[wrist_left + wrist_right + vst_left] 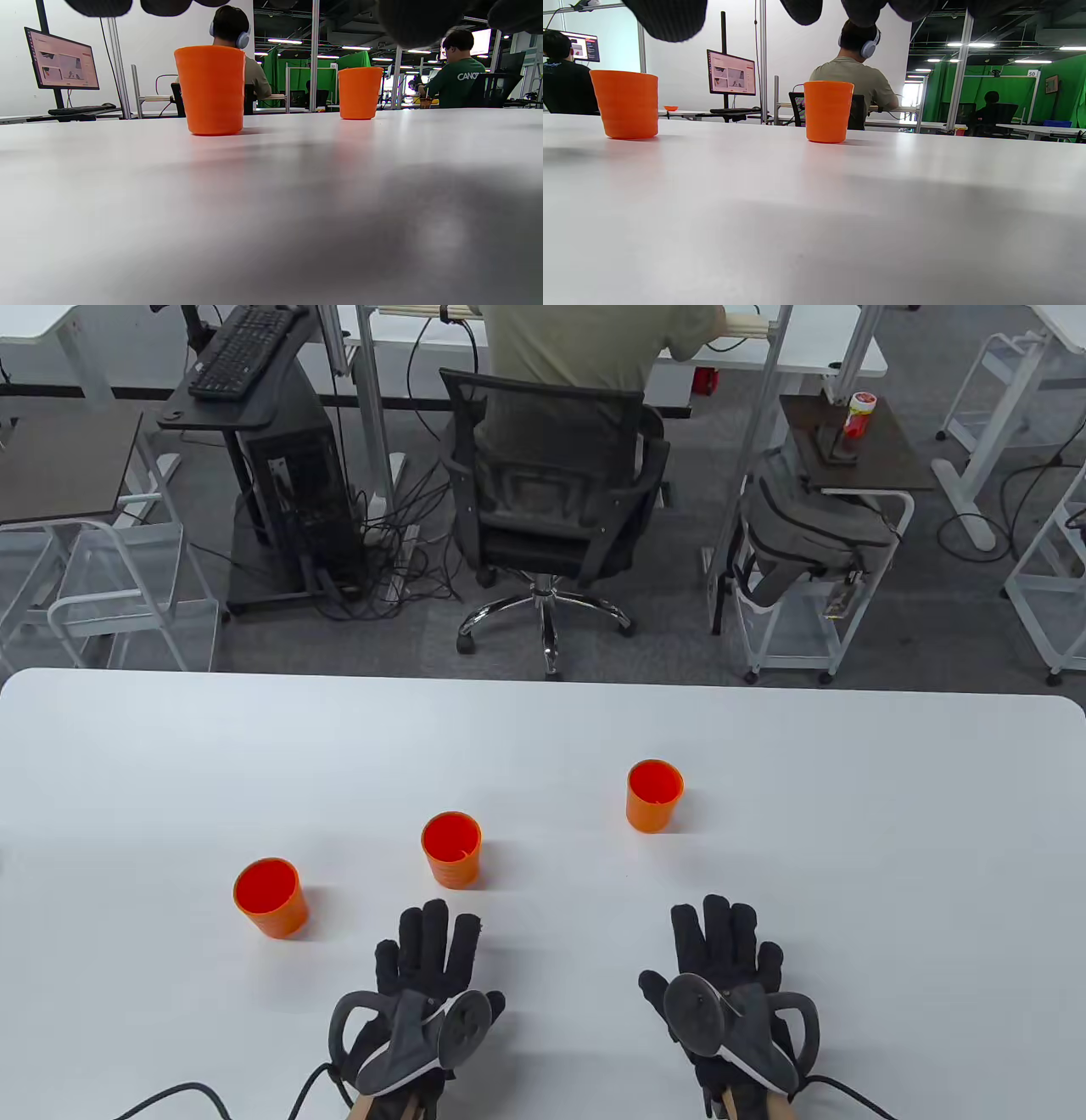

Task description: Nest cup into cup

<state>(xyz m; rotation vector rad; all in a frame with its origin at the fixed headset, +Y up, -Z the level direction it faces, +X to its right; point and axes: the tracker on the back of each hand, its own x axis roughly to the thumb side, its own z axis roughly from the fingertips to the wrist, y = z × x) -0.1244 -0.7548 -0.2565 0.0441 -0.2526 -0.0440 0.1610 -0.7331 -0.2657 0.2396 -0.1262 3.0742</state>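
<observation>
Left hand (424, 976) and right hand (721, 976) lie flat on the white surface (848, 831), fingers spread wide, holding nothing.

Three orange cups stand upright, mouths up, well apart, in a diagonal line: left cup (271, 897), mid cup (451, 848) just beyond the left fingertips, far cup (654, 795).

Step in hand, by my reading: the first reach. Suggested: left hand grips the mid cup at its wall (not the rim), lifts it straight, centres it over another cup's mouth, and lowers it without tilt. A steadying right hand should prevent tipping.
</observation>
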